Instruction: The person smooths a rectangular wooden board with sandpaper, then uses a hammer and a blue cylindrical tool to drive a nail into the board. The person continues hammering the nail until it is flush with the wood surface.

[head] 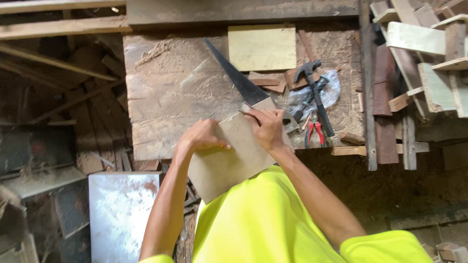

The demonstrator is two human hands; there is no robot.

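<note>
Looking left to right across the head view:

Far left: dark planks and timber offcuts lie in a heap beside and below the bench, dim and hard to make out.

Metal sheet [122, 214]: a pale, scuffed panel stands low on the left, below the bench edge.

Workbench [165, 92]: a worn wooden top, dusted with sawdust, fills the middle of the view.

Left hand [202, 136]: it rests on the left edge of the board, fingers curled and pressed onto its face; the thumb side is hidden, so a full grip cannot be told.

Board [229, 160]: a flat grey-brown panel, tilted, its upper end on the bench near the front edge and its lower end overhanging toward the person's yellow shirt [263, 219].

Saw [234, 73]: the dark blade lies diagonally on the bench, its tip toward the upper left, its near end running under the top corner of the board.

Right hand [265, 127]: fingers closed over the top right corner of the board, gripping it where the saw blade meets it.

Yellow panel [262, 47]: a pale rectangular piece lies flat at the back of the bench.

Hammer [317, 95]: black, lying on a clear plastic bag to the right of the hand.

Pliers [316, 134]: red-handled, just beside the hammer's handle.

Far right: pale wooden slats and scrap pieces are stacked beyond the bench.
</note>
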